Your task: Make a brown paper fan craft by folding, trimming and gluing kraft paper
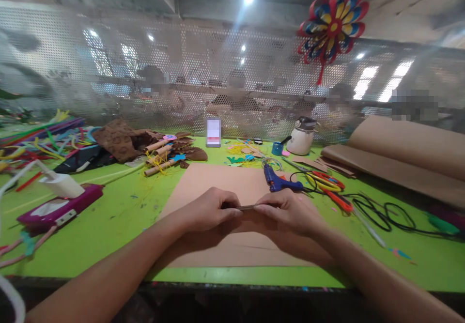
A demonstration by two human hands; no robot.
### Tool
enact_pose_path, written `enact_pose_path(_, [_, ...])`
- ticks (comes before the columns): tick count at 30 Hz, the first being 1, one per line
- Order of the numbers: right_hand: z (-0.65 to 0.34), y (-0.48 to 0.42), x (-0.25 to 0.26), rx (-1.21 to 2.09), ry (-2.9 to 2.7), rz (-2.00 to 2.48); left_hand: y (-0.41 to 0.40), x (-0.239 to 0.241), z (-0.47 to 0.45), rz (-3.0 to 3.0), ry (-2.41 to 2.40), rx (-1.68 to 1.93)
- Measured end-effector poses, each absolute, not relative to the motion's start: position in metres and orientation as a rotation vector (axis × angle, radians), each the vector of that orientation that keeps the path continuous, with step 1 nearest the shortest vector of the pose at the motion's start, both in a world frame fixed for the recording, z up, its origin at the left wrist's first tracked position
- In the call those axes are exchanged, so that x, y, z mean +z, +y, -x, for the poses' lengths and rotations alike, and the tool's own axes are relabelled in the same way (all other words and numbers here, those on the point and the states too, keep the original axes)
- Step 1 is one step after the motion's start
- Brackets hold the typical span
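Observation:
Between thumbs and fingers, my left hand (pixel 210 209) and my right hand (pixel 288 211) pinch the two ends of a thin brown paper strip (pixel 248 208). It is held roughly level above a flat sheet of brown kraft paper (pixel 214 175), on which shadows fall. Whether the strip is rolled or folded I cannot tell, since the fingers cover most of it. Just beyond my right hand, a blue glue gun (pixel 279 182) lies across the sheet's far right corner. Red-handled scissors (pixel 337 199) are to the right of it.
On the green table (pixel 116 216), a purple power strip (pixel 61 211) with a white plug sits left. Paper rolls (pixel 158 161) and brown scraps lie behind. A phone (pixel 213 132) and a white pot (pixel 301 138) stand at the back. Black cord (pixel 378 216) and a large kraft roll (pixel 407 144) occupy the right.

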State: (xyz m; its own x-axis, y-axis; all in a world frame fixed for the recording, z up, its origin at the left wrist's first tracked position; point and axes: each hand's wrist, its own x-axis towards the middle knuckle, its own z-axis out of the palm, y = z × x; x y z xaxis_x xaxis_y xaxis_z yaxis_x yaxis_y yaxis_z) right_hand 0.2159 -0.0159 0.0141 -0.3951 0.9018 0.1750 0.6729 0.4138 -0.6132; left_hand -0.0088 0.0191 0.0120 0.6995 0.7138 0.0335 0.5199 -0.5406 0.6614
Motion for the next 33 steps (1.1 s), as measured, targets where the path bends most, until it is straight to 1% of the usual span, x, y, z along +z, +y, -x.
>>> enact_pose_path(3, [-0.223, -0.011, 0.013, 0.718, -2.176, 1.335, 0.021, 0.016, 0.014, -2.234, 0.940, 0.343])
enact_pose_path(7, [-0.226, -0.006, 0.008, 0.913, -2.231, 1.319, 0.019, 0.017, 0.014, -2.282, 0.985, 0.366])
enact_pose_path(9, [-0.224, -0.007, 0.007, 0.954, -2.245, 1.271, 0.016, 0.017, 0.012, -2.310, 1.017, 0.379])
enact_pose_path(11, [-0.220, -0.009, 0.009, 0.870, -2.269, 1.213, 0.014, 0.017, 0.010, -2.316, 1.027, 0.383])
enact_pose_path(14, [-0.215, -0.014, 0.017, 0.698, -2.300, 1.284, 0.012, 0.019, 0.007, -2.305, 1.016, 0.373])
enact_pose_path(17, [-0.214, -0.019, 0.024, 0.657, -2.283, 1.368, 0.013, 0.021, 0.008, -2.297, 0.995, 0.367])
enact_pose_path(20, [-0.218, -0.017, 0.021, 0.718, -2.256, 1.328, 0.016, 0.022, 0.012, -2.281, 0.945, 0.368])
enact_pose_path(25, [-0.227, -0.003, 0.002, 0.829, -2.078, 1.325, 0.022, 0.020, 0.016, -2.204, 0.898, 0.332])
enact_pose_path(33, [-0.238, 0.007, -0.006, 1.120, -1.922, 1.094, 0.026, 0.023, 0.017, -2.008, 0.848, 0.426])
